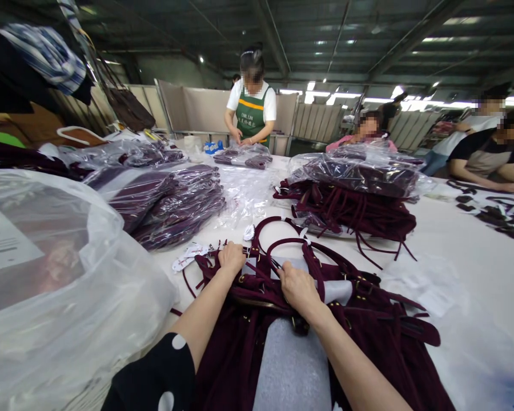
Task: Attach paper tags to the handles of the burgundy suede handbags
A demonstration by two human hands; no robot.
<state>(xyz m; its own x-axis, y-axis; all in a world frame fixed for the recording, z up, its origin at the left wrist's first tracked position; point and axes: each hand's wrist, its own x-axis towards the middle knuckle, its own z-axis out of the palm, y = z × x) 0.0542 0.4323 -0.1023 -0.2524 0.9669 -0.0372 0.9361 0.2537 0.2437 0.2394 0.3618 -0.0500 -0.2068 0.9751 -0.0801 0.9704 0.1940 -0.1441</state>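
A dark maroon handbag (248,294) lies on the white table in front of me, with looped handles, gold-coloured rings and a zipper. My left hand (232,257) is closed on the bag's upper left edge, near white tags (191,257). Closer to the middle, my right hand (297,285) pinches a small dark pointed tool (276,264) just over the bag's top. Grey-white padding (293,365) shows below my right forearm, and another padded piece (338,291) sits among the straps. What my left fingertips grip is too small to tell.
Plastic-wrapped maroon bags (180,200) are piled at left behind a large translucent plastic bag (81,319). More wrapped bags (355,168) lie on unwrapped maroon ones (360,211) at right. A person in a green apron (252,114) stands across the table (466,251); other people sit at right.
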